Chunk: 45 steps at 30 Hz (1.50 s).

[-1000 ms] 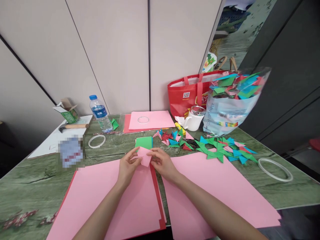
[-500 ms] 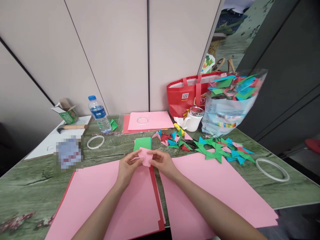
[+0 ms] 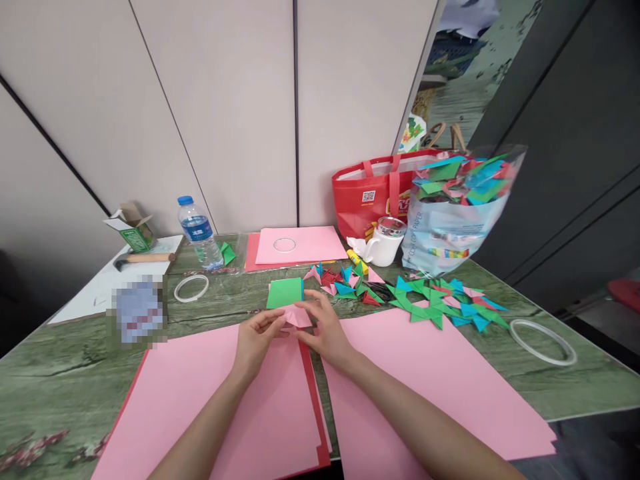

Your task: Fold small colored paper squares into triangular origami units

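Note:
A small pink folded paper (image 3: 297, 316) is held up between my two hands, a crease running through it. My left hand (image 3: 257, 337) pinches its left edge between thumb and fingers. On the other side, the thumb and fingers of my right hand (image 3: 325, 328) grip the right edge. Just behind the paper lies a stack of small green squares (image 3: 285, 293). Under my forearms are two piles of large pink sheets, one on the left (image 3: 200, 400) with red sheets beneath and one on the right (image 3: 425, 387).
Folded paper pieces (image 3: 345, 283) and joined star rings (image 3: 425, 307) lie at right, near a white mug (image 3: 385, 243), a filled plastic bag (image 3: 450, 220) and a red tote bag (image 3: 365, 193). Tape rolls (image 3: 191, 288), a water bottle (image 3: 200, 233) and a hammer (image 3: 145, 258) are leftward.
The pink paper has gone from a flat, nearly square shape facing me to a lower, bent shape. My right fingers have lifted and spread a little along its top edge.

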{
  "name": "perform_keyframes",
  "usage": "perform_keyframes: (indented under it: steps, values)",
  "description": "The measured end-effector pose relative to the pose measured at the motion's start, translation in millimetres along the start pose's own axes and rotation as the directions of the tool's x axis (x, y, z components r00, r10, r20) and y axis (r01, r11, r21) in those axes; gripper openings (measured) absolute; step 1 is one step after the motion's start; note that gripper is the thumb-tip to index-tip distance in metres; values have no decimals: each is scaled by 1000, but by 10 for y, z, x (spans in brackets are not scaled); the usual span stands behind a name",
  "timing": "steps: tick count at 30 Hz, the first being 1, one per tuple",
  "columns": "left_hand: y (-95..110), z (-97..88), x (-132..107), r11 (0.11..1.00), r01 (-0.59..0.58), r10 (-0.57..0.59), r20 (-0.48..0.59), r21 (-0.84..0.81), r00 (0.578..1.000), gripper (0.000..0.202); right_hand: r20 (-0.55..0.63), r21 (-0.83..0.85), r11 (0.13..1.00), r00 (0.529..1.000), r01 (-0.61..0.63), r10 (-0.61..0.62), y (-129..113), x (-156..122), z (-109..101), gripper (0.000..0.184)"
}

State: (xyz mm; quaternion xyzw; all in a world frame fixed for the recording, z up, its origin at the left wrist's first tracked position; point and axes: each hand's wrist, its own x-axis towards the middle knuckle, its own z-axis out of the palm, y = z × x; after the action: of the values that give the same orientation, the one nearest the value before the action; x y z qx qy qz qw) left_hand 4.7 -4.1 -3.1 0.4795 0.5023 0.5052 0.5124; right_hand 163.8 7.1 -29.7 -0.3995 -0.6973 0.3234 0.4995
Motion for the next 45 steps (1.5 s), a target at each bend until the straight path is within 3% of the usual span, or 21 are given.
perform_keyframes:
  steps: [3, 5, 9, 12, 15, 21, 27, 32, 35, 39, 42, 45]
  values:
    - [-12, 5, -14, 998, -9, 8, 23, 60, 1000, 26, -29, -132, 975, 983, 178, -184, -24, 2, -4, 25]
    - [-21, 5, -24, 988, -26, 23, 22, 154, 1000, 26, -29, -126, 969, 975, 214, -220, -40, 7, -4, 15]
    - [-30, -13, -30, 893, -249, 273, -11, 376, 962, 20, -36, -42, 998, 998, 49, -51, -93, 13, -14, 10]
    - [-31, -33, -14, 840, -369, 379, 57, 399, 924, 18, 1, 86, 992, 996, -89, 89, -131, 17, -27, 12]
    - [-30, -42, 6, 866, -353, 348, 81, 353, 934, 15, 23, 172, 974, 989, -149, 147, -131, 24, -25, 16]
    - [-14, -29, 1, 937, -164, 157, 49, 308, 986, 17, 103, 239, 947, 976, -214, 194, -95, 36, 9, 16]
    - [-18, 12, -18, 949, -161, 129, 132, 272, 983, 20, 80, 217, 942, 967, -256, 244, -131, 25, 30, 18]
    - [9, 44, -32, 971, -110, 91, 97, 213, 991, 22, 70, 277, 919, 959, -282, 273, -97, 33, 27, 21]
    - [-2, 31, -21, 982, -50, 41, 50, 183, 998, 23, 139, 347, 879, 945, -327, 297, -60, 51, -1, 20]
    - [-35, 4, 8, 996, 1, -3, 21, 93, 1000, 27, 245, 449, 807, 921, -384, 302, -12, 62, -34, 35]
    - [-27, 1, 13, 999, 25, -27, 53, 35, 998, 29, 215, 502, 774, 923, -386, 320, 17, 59, -37, 35]
    - [-13, 4, 5, 999, 0, -3, 59, 48, 998, 27, 176, 493, 793, 934, -358, 311, 14, 56, -28, 33]
